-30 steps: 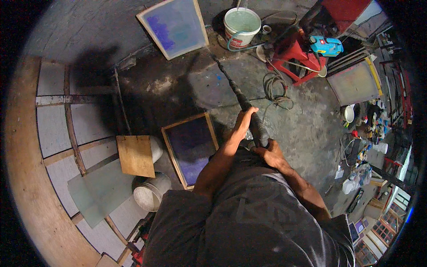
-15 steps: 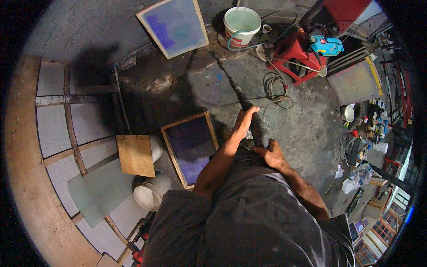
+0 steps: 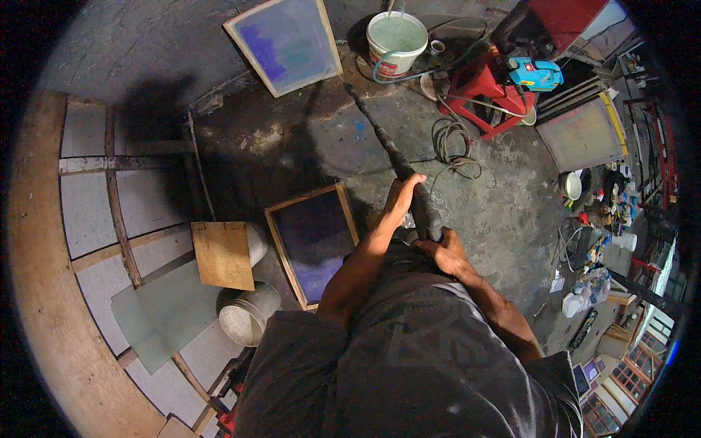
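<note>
Wet concrete floor (image 3: 504, 219), long dark spray lance (image 3: 398, 164), both hands (image 3: 420, 219) gripping it

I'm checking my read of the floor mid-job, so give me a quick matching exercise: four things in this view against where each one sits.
Things:
1. white bucket
2. long dark wand
3. blue-screened wooden frame
4. square wooden board

Places:
A. gripped in both hands
B. leaning at the top, left of the bucket
C. resting on a pale tub, left of the dark frame on the floor
D. top centre, beside the red machine

Pairs: 1-D, 2-A, 3-B, 4-C
</note>
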`<control>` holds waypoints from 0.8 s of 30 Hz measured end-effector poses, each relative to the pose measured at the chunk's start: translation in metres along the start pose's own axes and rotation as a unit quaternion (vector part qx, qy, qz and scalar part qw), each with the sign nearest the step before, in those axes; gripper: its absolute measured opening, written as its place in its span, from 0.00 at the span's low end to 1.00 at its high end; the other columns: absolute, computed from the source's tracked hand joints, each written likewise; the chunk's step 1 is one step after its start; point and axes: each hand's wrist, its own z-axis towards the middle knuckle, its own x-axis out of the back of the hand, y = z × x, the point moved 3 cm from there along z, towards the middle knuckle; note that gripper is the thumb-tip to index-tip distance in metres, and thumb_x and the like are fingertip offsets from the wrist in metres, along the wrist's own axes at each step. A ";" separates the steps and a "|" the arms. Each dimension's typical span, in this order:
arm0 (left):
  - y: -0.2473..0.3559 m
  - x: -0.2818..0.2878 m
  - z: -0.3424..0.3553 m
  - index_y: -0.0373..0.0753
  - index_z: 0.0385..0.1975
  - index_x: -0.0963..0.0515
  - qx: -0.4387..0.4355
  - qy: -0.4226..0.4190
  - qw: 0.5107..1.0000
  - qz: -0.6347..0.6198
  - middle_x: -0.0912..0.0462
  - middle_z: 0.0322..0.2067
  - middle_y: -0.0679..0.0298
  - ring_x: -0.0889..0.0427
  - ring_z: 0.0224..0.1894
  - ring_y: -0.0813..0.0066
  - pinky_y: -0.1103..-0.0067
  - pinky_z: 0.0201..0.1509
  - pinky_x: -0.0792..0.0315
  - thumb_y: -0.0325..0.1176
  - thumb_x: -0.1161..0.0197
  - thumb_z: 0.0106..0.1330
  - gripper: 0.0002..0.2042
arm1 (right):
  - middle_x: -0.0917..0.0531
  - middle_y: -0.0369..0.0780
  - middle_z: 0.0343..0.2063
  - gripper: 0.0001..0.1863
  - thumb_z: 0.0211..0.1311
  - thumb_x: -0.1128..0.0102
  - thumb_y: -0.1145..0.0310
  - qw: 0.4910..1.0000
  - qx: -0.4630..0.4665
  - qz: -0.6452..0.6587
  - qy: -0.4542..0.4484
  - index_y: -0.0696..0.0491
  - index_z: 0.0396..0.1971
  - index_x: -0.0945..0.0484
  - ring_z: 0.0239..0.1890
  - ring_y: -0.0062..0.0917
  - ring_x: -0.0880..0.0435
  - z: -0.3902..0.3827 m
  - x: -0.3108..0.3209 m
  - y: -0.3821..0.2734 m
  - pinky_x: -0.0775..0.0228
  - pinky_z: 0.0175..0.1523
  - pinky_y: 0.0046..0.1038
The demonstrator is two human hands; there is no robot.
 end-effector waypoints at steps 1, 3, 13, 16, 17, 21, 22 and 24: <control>0.002 -0.001 -0.002 0.37 0.26 0.26 0.003 0.003 1.000 -0.002 0.29 0.24 0.66 0.31 0.28 0.73 0.76 0.35 0.38 0.49 0.39 0.49 0.19 | 0.24 0.51 0.47 0.34 0.47 0.35 0.61 1.000 -0.001 -0.003 0.004 0.66 0.51 0.33 0.50 0.39 0.26 0.005 -0.002 0.007 0.36 0.55 0.34; 0.003 0.000 -0.004 0.36 0.26 0.26 0.007 0.004 1.000 -0.005 0.29 0.24 0.66 0.31 0.28 0.73 0.76 0.35 0.38 0.49 0.39 0.49 0.19 | 0.24 0.51 0.47 0.33 0.47 0.35 0.61 1.000 -0.004 -0.009 0.004 0.65 0.51 0.33 0.50 0.38 0.25 0.003 -0.002 0.004 0.36 0.55 0.34; -0.005 0.001 0.000 0.36 0.26 0.26 0.005 0.007 1.000 -0.011 0.29 0.24 0.67 0.32 0.28 0.73 0.75 0.36 0.38 0.49 0.39 0.49 0.19 | 0.21 0.48 0.43 0.29 0.46 0.34 0.62 0.999 0.033 0.023 0.019 0.63 0.47 0.29 0.46 0.36 0.23 -0.003 -0.004 0.001 0.34 0.52 0.33; -0.006 0.000 0.003 0.37 0.26 0.26 0.015 -0.008 1.000 -0.014 0.29 0.24 0.67 0.32 0.28 0.73 0.75 0.36 0.38 0.49 0.39 0.49 0.19 | 0.21 0.48 0.35 0.32 0.44 0.33 0.56 0.997 0.053 0.033 0.035 0.67 0.43 0.29 0.38 0.33 0.23 -0.001 -0.005 0.006 0.32 0.44 0.32; -0.007 0.000 0.004 0.37 0.26 0.26 0.020 -0.013 1.000 -0.012 0.29 0.24 0.67 0.32 0.28 0.73 0.75 0.36 0.38 0.48 0.39 0.49 0.18 | 0.21 0.49 0.32 0.34 0.42 0.33 0.53 0.996 0.066 0.042 0.033 0.68 0.40 0.29 0.34 0.32 0.23 0.001 -0.006 0.008 0.32 0.41 0.31; -0.010 0.004 0.007 0.38 0.28 0.26 0.009 -0.017 1.000 0.011 0.28 0.26 0.66 0.32 0.31 0.73 0.75 0.38 0.38 0.48 0.39 0.50 0.18 | 0.21 0.50 0.34 0.36 0.41 0.33 0.51 0.998 0.048 0.037 0.006 0.68 0.42 0.30 0.37 0.33 0.23 0.003 -0.005 0.008 0.33 0.45 0.31; -0.010 0.004 0.007 0.39 0.30 0.26 0.018 -0.029 0.999 0.013 0.28 0.29 0.66 0.32 0.33 0.72 0.75 0.41 0.38 0.49 0.39 0.50 0.19 | 0.21 0.49 0.33 0.36 0.40 0.33 0.51 0.998 0.047 0.037 0.016 0.68 0.41 0.29 0.37 0.33 0.23 -0.001 -0.005 0.004 0.33 0.44 0.31; -0.007 0.004 0.005 0.39 0.32 0.26 0.026 -0.042 0.999 0.015 0.27 0.32 0.66 0.31 0.36 0.72 0.75 0.44 0.38 0.50 0.40 0.50 0.19 | 0.22 0.48 0.31 0.34 0.40 0.33 0.50 0.997 0.059 0.038 0.039 0.66 0.38 0.28 0.36 0.33 0.24 -0.005 -0.005 0.001 0.33 0.43 0.32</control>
